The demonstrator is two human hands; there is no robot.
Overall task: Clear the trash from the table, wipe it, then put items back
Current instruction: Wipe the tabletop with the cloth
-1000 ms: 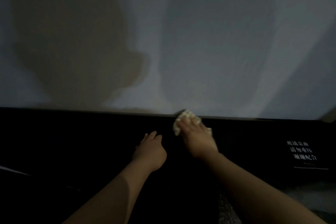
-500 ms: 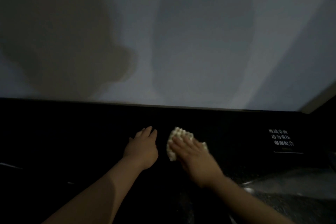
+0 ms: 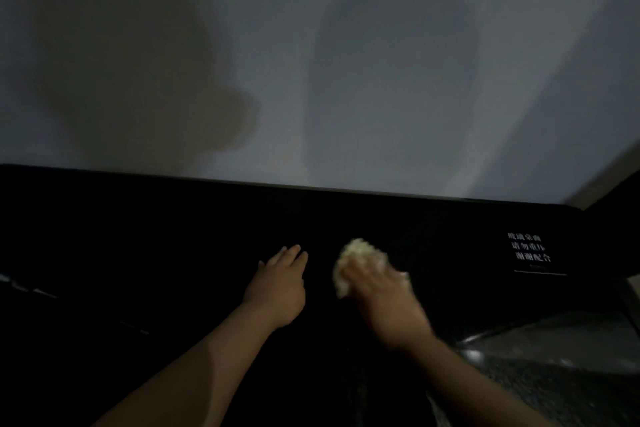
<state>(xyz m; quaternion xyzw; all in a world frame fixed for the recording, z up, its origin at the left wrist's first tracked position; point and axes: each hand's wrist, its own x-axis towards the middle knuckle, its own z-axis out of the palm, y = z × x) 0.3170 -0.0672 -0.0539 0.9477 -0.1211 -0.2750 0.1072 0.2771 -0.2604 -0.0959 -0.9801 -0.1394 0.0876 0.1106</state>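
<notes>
A black glossy table fills the lower half of the head view and meets a pale wall along its far edge. My right hand lies on a crumpled pale cloth and presses it onto the tabletop; the hand is motion-blurred and covers most of the cloth, so the fingers' exact pose is unclear. My left hand rests flat on the table a little to the cloth's left, fingers straight and together, holding nothing.
A white printed notice sits on the black surface at the right. A grey speckled surface lies at the lower right past the table's corner. The pale wall carries large shadows. Faint light streaks show at the left.
My right hand has drawn the cloth from the table's far edge back toward me. The left hand has stayed in about the same spot on the table.
</notes>
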